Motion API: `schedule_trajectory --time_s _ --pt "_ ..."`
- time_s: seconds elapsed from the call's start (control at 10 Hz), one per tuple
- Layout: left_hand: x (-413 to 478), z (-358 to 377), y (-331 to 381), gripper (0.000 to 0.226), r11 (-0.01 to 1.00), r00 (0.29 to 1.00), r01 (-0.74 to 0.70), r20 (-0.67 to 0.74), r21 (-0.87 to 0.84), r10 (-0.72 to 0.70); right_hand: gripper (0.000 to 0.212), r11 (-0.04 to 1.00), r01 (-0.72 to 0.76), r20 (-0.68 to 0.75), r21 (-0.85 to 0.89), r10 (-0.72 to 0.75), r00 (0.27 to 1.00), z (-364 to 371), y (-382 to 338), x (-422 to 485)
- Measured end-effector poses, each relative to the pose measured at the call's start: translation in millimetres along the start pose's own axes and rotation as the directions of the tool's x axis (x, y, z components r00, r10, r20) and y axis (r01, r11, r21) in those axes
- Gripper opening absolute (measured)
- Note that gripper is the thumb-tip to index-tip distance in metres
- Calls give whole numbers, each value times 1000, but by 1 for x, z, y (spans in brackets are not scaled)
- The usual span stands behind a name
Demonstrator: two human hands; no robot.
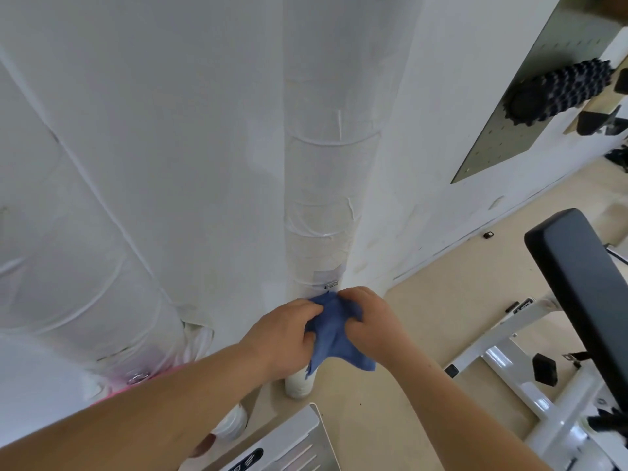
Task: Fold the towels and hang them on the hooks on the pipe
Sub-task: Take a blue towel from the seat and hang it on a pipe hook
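A small blue towel [334,331] is bunched between my two hands, low against the white wrapped vertical pipe [319,185]. My left hand [283,329] grips its left side with curled fingers. My right hand [368,317] pinches its upper right part, and a corner hangs down below that hand. A small metal hook or clip [330,285] sits on the pipe just above the towel. Whether the towel is caught on a hook is hidden by my fingers.
A second thick white wrapped pipe [78,260] slants at the left. A black padded gym bench [584,283] on a white frame [516,365] stands at the right. A grey pegboard with a black spiked roller [560,91] hangs on the wall at upper right. A white machine part [289,443] lies near my feet.
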State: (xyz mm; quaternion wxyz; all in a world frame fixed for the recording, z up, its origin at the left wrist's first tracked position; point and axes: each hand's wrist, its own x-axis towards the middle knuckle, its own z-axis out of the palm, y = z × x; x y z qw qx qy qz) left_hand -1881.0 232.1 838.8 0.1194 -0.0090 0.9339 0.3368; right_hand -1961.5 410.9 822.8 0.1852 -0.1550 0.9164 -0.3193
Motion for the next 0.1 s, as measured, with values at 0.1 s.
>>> schedule_trajectory --time_s 0.1 --pt "-5 -3 1 38 1000 1000 -15 -2 0 15 60 999 -12 -37 -47 10 999 -2 -4 -3"
